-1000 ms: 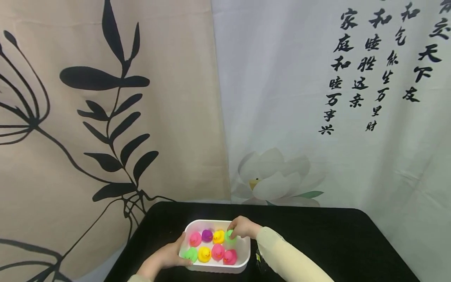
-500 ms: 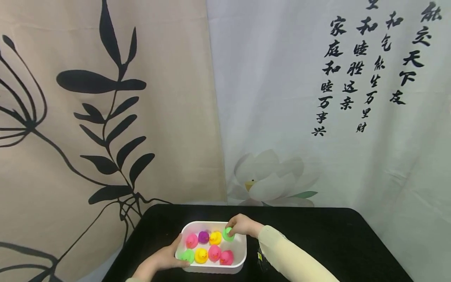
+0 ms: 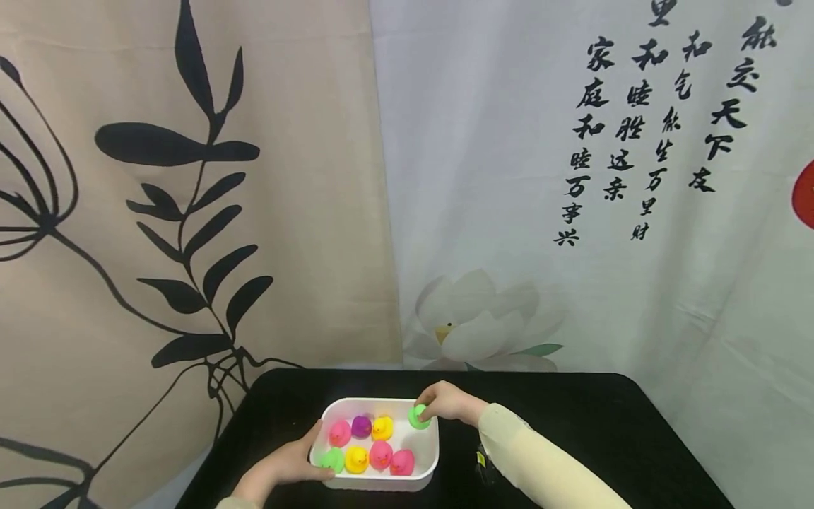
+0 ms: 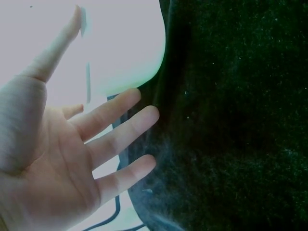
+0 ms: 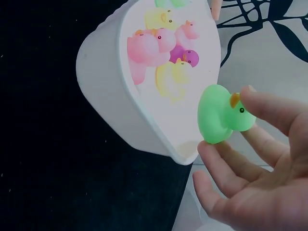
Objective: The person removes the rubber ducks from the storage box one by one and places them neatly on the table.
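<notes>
My right hand [image 3: 450, 401] pinches a green rubber duck [image 5: 214, 115] between thumb and fingertips, above the right back corner of a white plastic tub [image 3: 381, 483]. In the right wrist view the duck is beside the tub's rim, its orange beak near my thumb. Inside the tub lie pink ducks [image 3: 402, 462], yellow ducks [image 3: 357, 460], a purple duck [image 3: 361, 426] and another green duck [image 3: 333, 459]. My left hand [image 3: 285, 461] rests at the tub's left end, thumb along the front. Its fingers [image 4: 120, 139] look straight and spread in the left wrist view.
The tub stands on a table with a black cover [image 3: 540, 424]. A small dark object with a yellow mark [image 3: 483, 463] lies right of the tub, beside my right sleeve [image 3: 540, 452]. Behind the table hangs a printed curtain [image 3: 318, 212].
My right hand has raised the green duck from its place beside the back yellow duck and carried it right, to the tub's back corner. My left hand stays at the tub's left end.
</notes>
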A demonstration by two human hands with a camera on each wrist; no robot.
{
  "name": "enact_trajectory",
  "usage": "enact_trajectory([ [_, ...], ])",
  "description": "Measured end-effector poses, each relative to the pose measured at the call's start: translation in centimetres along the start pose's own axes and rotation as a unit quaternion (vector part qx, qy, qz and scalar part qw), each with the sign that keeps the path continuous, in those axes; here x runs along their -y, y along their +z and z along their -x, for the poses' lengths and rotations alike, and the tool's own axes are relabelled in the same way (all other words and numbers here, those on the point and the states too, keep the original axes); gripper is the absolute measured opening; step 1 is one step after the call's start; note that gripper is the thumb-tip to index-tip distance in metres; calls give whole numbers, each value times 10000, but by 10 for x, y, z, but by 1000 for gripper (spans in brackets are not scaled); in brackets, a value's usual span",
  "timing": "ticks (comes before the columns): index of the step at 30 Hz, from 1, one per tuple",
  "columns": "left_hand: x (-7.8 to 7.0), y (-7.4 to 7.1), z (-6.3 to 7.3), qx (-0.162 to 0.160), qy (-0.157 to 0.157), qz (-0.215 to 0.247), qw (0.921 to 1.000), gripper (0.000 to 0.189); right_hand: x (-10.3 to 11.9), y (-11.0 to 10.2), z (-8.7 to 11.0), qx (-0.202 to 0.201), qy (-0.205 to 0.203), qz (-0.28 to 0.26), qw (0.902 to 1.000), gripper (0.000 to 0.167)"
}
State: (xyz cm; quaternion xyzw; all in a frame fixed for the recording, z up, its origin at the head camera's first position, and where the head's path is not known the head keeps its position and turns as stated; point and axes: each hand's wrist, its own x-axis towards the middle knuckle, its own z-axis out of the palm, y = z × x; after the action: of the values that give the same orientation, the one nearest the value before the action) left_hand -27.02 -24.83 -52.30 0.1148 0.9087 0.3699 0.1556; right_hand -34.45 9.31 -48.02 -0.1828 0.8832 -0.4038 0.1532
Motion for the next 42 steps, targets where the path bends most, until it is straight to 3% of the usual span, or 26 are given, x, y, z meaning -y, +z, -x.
enact_trajectory([
  [16,-12,-1,-3,-85,-403,-62,9991,112,-15,-34,24,-127,-76,-186,9997,21],
  [29,-3,1,-9,30,-71,-53,10000,113,-17,-44,41,-231,-155,-108,9996,21],
  [36,-5,2,-7,-77,-249,-1,9997,116,-18,-47,42,-264,-54,-75,9996,22],
  [42,-4,2,-6,-72,-185,18,9998,116,-25,-50,41,-356,-23,-39,9994,22],
])
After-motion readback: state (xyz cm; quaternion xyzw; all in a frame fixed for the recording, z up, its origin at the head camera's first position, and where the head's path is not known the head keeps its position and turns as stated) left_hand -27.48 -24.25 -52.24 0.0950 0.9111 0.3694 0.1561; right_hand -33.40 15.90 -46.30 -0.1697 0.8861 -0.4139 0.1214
